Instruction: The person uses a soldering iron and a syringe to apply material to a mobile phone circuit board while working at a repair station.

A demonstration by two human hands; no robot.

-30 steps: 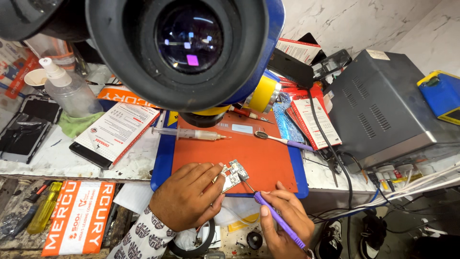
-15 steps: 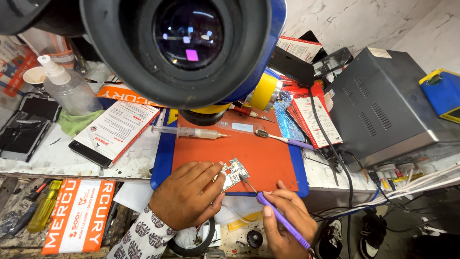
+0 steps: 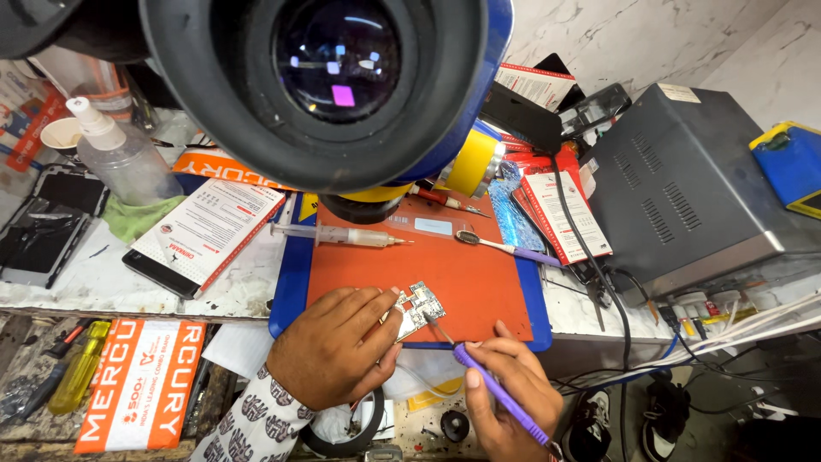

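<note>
The left hand rests on the near edge of an orange work mat that lies on the table, its fingers closed on the left side of a small circuit board and pinning it flat near the mat's front edge. The right hand sits just off the table's near edge with its fingers wrapped tight around a purple-handled tool, whose thin tip touches the board's right edge. Farther back on the mat lie a syringe, pointing right, and a purple-handled brush near the mat's right edge. A large microscope eyepiece fills the top of the view. Toward the table's left edge stand a clear spray bottle and a green cloth, with a dark phone under a printed leaflet beside the mat. A grey metal box occupies the table's right side.
</note>
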